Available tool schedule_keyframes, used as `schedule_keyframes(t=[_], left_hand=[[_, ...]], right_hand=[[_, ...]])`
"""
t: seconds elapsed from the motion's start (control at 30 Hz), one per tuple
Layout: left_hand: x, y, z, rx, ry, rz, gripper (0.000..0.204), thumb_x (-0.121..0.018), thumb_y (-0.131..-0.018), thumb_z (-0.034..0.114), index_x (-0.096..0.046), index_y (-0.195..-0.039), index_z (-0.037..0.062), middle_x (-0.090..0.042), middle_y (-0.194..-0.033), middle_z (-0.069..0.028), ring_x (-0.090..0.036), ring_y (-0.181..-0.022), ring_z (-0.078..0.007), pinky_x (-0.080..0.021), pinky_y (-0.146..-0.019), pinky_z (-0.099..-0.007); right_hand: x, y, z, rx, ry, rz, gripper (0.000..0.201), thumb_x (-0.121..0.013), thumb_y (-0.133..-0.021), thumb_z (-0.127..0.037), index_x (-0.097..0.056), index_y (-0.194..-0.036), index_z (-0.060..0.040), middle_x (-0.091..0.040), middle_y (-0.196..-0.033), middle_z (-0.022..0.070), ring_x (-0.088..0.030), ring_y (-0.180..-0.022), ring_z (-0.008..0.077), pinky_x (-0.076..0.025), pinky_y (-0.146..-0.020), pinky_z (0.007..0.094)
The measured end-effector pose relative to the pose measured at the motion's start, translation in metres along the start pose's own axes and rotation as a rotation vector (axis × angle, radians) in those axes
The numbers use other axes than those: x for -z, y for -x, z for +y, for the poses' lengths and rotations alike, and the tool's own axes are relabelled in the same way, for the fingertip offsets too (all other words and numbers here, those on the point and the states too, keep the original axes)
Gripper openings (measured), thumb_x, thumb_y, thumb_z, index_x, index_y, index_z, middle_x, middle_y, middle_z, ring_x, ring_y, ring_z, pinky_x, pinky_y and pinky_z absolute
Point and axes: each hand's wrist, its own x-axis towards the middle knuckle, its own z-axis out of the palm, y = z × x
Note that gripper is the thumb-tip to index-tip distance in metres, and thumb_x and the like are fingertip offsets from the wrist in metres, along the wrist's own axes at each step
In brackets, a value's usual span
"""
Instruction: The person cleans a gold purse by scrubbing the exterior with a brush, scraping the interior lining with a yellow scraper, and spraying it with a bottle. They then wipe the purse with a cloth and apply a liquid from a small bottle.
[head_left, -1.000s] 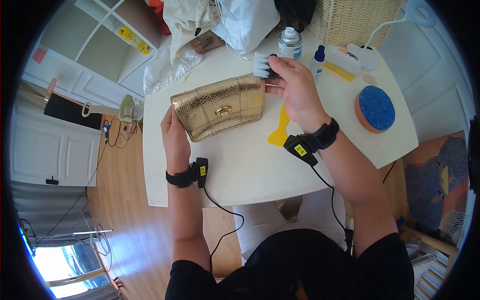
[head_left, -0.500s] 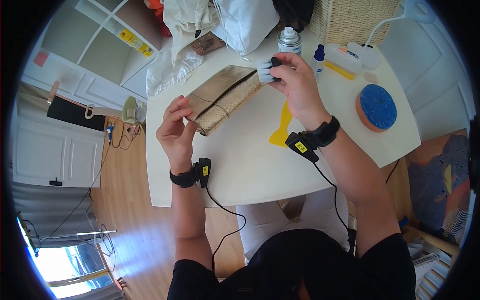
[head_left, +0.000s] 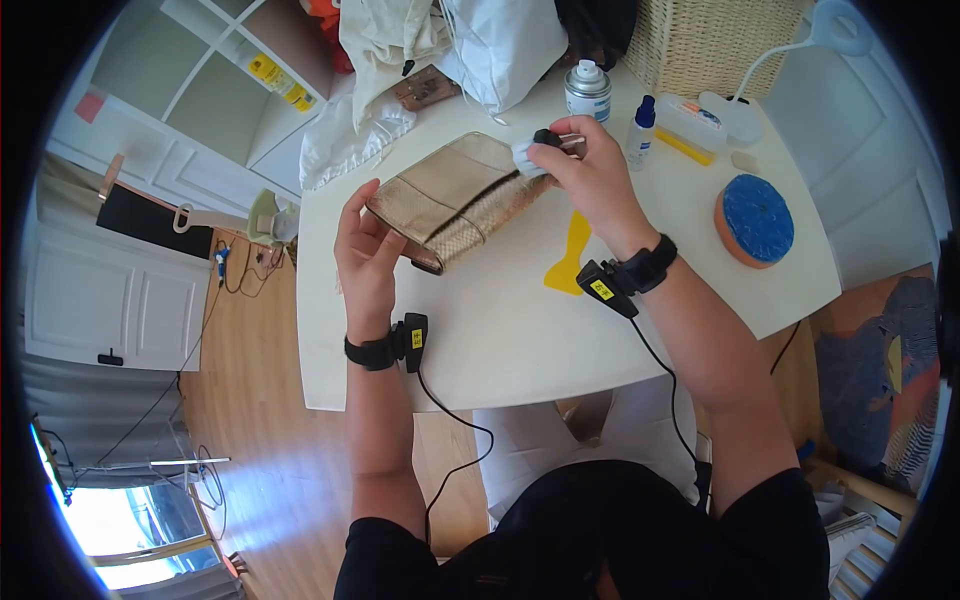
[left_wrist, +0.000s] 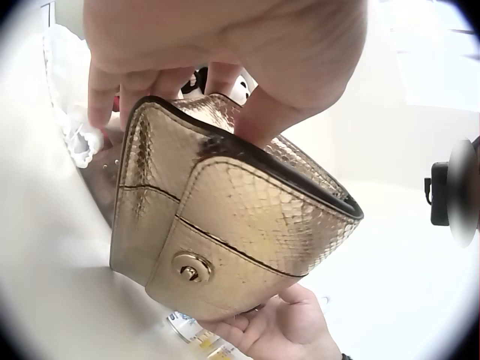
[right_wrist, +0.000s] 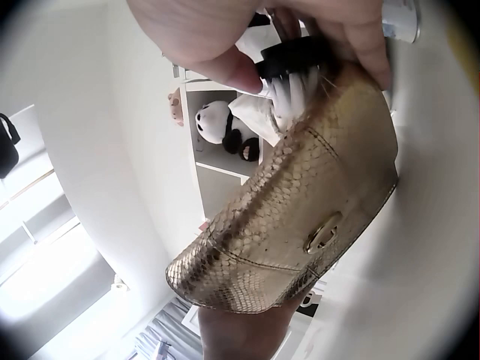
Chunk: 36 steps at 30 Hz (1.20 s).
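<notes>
In the head view a gold snakeskin-patterned handbag [head_left: 445,195] is tilted above the table, its flap side facing up toward the head camera. My left hand [head_left: 368,260] grips its left end, thumb on one side and fingers on the other. The round turn-lock clasp [left_wrist: 193,268] shows on its front in the left wrist view. Between thumb and fingers, my right hand [head_left: 598,185] pinches a small black-backed brush [right_wrist: 294,58]. Its white bristles [right_wrist: 291,96] meet the bag's edge at the right end. Some fingers of that hand are hidden behind the bag.
On the white table [head_left: 480,340] lies a yellow scraper [head_left: 568,262]. Right of it sits a round sponge with a blue top [head_left: 755,218]. A spray can [head_left: 588,92], a small spray bottle [head_left: 641,130], a woven basket [head_left: 700,45] and white cloth bags [head_left: 505,55] stand at the back.
The bag has tipped over from showing its clasp front to showing its top edge and flap side. My left fingers have shifted their hold. The brush has turned, its bristles now on the edge.
</notes>
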Motion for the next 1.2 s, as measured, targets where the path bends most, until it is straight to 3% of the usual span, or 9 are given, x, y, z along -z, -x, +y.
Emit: schedule_keyframes(t=[0.37,0.47,0.57,0.6,0.67,0.8,0.93,1.0,1.2], left_hand=[[0.011,0.003,-0.01,-0.03,-0.029,-0.183,0.044,-0.057,-0.093,-0.011,-0.053,-0.136,-0.0038,-0.066,-0.117,-0.0119,-0.066,-0.1,-0.0164,-0.06,-0.082,-0.0309],[0.002,0.004,-0.001,0.017,0.011,-0.128,0.049,-0.057,-0.092,-0.012,-0.05,-0.14,-0.0056,-0.066,-0.122,-0.0143,-0.066,-0.105,-0.0186,-0.059,-0.085,-0.0317],[0.009,0.002,-0.007,0.017,-0.04,-0.145,0.052,-0.058,-0.092,-0.011,-0.048,-0.142,-0.0073,-0.066,-0.125,-0.0161,-0.065,-0.111,-0.0202,-0.058,-0.088,-0.0318],[0.01,0.003,-0.009,0.021,-0.039,-0.148,0.052,-0.058,-0.092,-0.011,-0.048,-0.142,-0.0073,-0.066,-0.125,-0.0161,-0.065,-0.111,-0.0202,-0.058,-0.088,-0.0318],[0.007,0.003,-0.007,0.018,-0.047,-0.123,0.05,-0.059,-0.091,-0.01,-0.05,-0.14,-0.0086,-0.066,-0.124,-0.0158,-0.065,-0.112,-0.0202,-0.056,-0.092,-0.0318],[0.01,0.002,-0.012,-0.026,-0.059,-0.117,0.049,-0.06,-0.091,-0.01,-0.051,-0.139,-0.009,-0.066,-0.125,-0.016,-0.065,-0.112,-0.0204,-0.055,-0.093,-0.0326],[0.013,0.001,-0.012,0.019,-0.025,-0.14,0.049,-0.059,-0.089,-0.012,-0.052,-0.138,-0.009,-0.066,-0.124,-0.0154,-0.065,-0.111,-0.0205,-0.054,-0.094,-0.0329],[0.013,0.002,-0.012,0.031,-0.023,-0.148,0.049,-0.059,-0.089,-0.012,-0.052,-0.138,-0.009,-0.067,-0.124,-0.0152,-0.065,-0.111,-0.0204,-0.054,-0.094,-0.0326],[0.013,0.001,-0.016,0.019,-0.026,-0.132,0.049,-0.059,-0.089,-0.012,-0.052,-0.137,-0.0092,-0.067,-0.123,-0.0151,-0.065,-0.11,-0.0203,-0.056,-0.092,-0.0325]], right_hand=[[-0.002,0.012,-0.009,0.176,0.659,0.025,0.048,-0.081,-0.078,-0.034,-0.066,-0.113,-0.0038,-0.074,-0.098,0.0167,-0.074,-0.086,0.0284,-0.056,-0.077,0.037],[-0.01,0.029,-0.023,0.261,0.481,-0.217,0.045,-0.08,-0.079,-0.032,-0.066,-0.113,-0.0045,-0.074,-0.093,0.0158,-0.073,-0.078,0.0293,-0.056,-0.072,0.0364],[-0.013,0.04,-0.041,0.312,0.234,-0.584,0.043,-0.082,-0.081,-0.02,-0.065,-0.116,-0.0032,-0.07,-0.087,0.0083,-0.064,-0.07,0.0122,-0.052,-0.067,0.0266],[-0.012,0.037,-0.036,0.308,0.235,-0.581,0.043,-0.082,-0.081,-0.02,-0.065,-0.116,-0.0032,-0.07,-0.087,0.0083,-0.064,-0.07,0.0122,-0.052,-0.067,0.0266],[-0.008,0.02,-0.016,0.292,0.398,-0.229,0.039,-0.078,-0.081,-0.026,-0.066,-0.111,-0.0035,-0.073,-0.087,0.0158,-0.071,-0.074,0.0338,-0.057,-0.071,0.0378],[0.002,0.002,0.005,0.374,0.546,-0.08,0.04,-0.078,-0.08,-0.024,-0.066,-0.109,-0.0004,-0.068,-0.102,0.0197,-0.069,-0.089,0.0342,-0.057,-0.075,0.0386],[-0.027,0.044,-0.037,0.374,0.135,-0.502,0.044,-0.08,-0.078,-0.02,-0.064,-0.113,0.001,-0.066,-0.107,0.0189,-0.068,-0.094,0.0335,-0.056,-0.079,0.0385],[-0.031,0.043,-0.03,0.464,0.139,-0.509,0.045,-0.079,-0.079,-0.017,-0.063,-0.116,0.0002,-0.067,-0.105,0.0195,-0.069,-0.092,0.0344,-0.056,-0.077,0.0388],[-0.006,-0.003,0.002,0.329,0.446,-0.078,0.049,-0.075,-0.084,-0.014,-0.052,-0.127,-0.0044,-0.07,-0.103,0.0221,-0.071,-0.091,0.0409,-0.057,-0.08,0.0441]])
